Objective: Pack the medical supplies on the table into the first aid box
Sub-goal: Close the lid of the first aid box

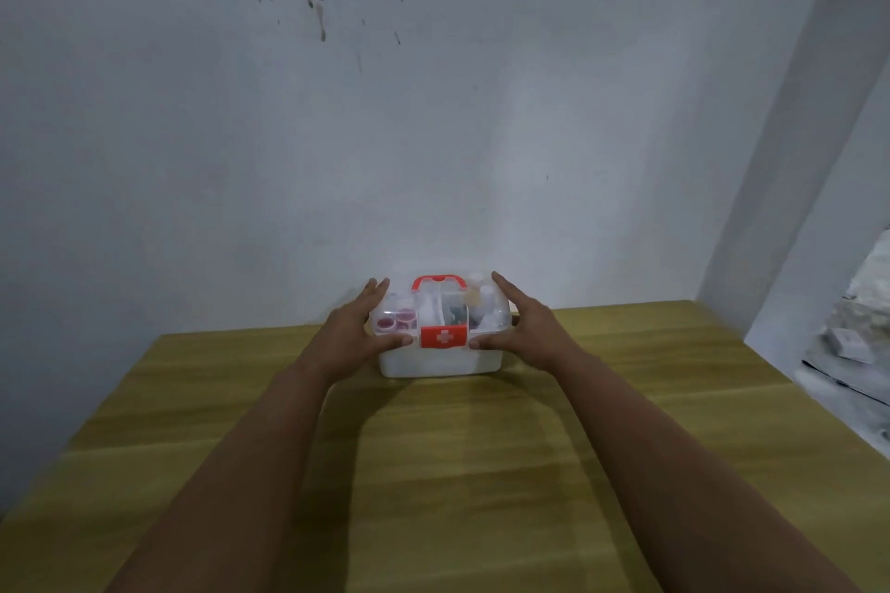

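The first aid box (440, 364) stands near the far edge of the wooden table (457, 472), against the wall. It has a white base, a clear lid, a red handle (438, 280) and a red latch (443, 336) with a white cross. Through the lid I see tape rolls at the left and white bottles at the right. My left hand (359, 330) lies against the box's left side, fingers spread, thumb on the lid's front edge. My right hand (522, 327) mirrors it on the right side, thumb beside the latch.
A grey stained wall rises right behind the box. At the right edge, beyond the table, a cluttered ledge (852, 352) holds a small white carton and crumpled material. A pillar runs up the right side.
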Demonstrator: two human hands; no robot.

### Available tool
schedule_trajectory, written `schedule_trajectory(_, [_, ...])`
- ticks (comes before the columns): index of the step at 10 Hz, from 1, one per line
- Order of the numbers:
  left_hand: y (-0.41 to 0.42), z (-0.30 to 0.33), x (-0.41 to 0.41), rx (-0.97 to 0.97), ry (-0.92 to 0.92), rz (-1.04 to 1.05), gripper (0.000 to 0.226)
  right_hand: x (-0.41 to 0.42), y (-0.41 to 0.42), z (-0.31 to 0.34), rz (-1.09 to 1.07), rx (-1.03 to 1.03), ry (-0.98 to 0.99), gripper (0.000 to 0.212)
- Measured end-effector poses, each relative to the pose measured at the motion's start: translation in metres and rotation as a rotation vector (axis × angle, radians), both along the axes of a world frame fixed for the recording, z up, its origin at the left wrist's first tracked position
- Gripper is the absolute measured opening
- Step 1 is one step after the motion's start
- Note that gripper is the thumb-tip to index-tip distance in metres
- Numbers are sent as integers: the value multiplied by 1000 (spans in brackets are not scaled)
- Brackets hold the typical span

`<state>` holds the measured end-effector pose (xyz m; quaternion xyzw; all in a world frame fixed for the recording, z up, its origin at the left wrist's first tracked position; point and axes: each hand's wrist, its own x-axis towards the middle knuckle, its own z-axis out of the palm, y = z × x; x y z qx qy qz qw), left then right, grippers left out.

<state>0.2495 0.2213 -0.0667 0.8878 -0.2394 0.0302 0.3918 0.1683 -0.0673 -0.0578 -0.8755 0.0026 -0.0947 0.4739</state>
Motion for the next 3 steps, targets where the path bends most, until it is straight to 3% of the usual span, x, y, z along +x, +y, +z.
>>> schedule_trajectory(2, [-2,4,13,-18,24,-11,102,16,-8,5,20,-90,49,123])
schedule_trajectory(3, [-8,18,-4,10,17,14,111,6,2,16,-20,-96,-11,135])
